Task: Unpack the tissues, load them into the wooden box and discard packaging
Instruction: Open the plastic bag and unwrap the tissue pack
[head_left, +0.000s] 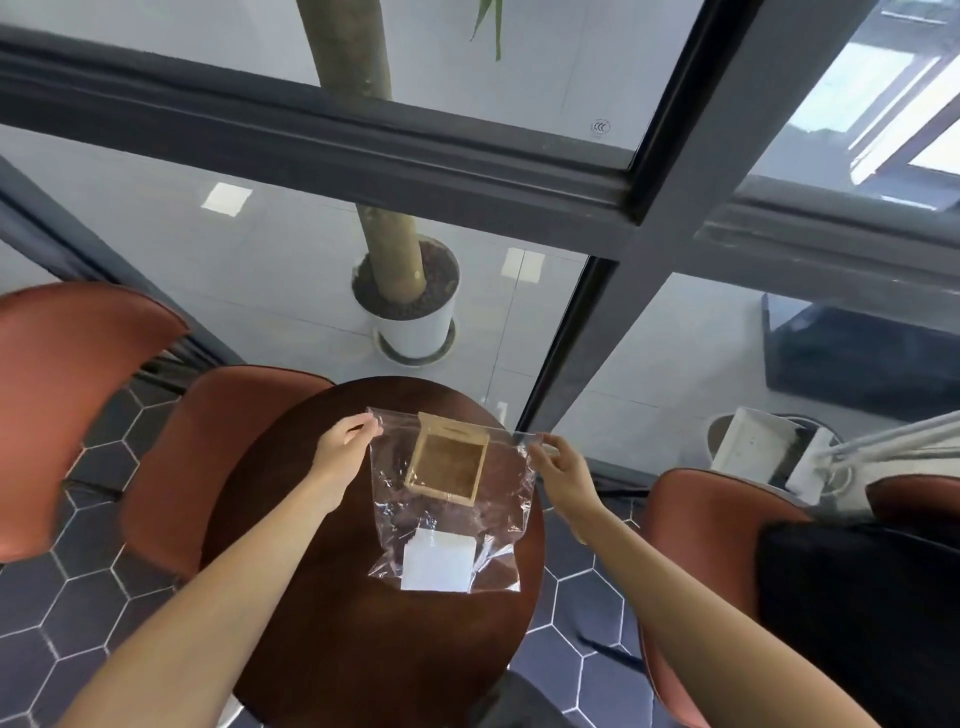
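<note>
Clear bag (447, 499) veils wooden box (448, 462) — tissues (438, 561) blurred.

Single head-worn wide-angle view, facing steeply down, close over round table (311, 597), window beyond

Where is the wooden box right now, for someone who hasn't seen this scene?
Find the round dark wooden table between the reddish chairs. On it lies a clear plastic bag; the open, square light wooden box shows through its far half. The white tissue stack sits nearer.
</note>
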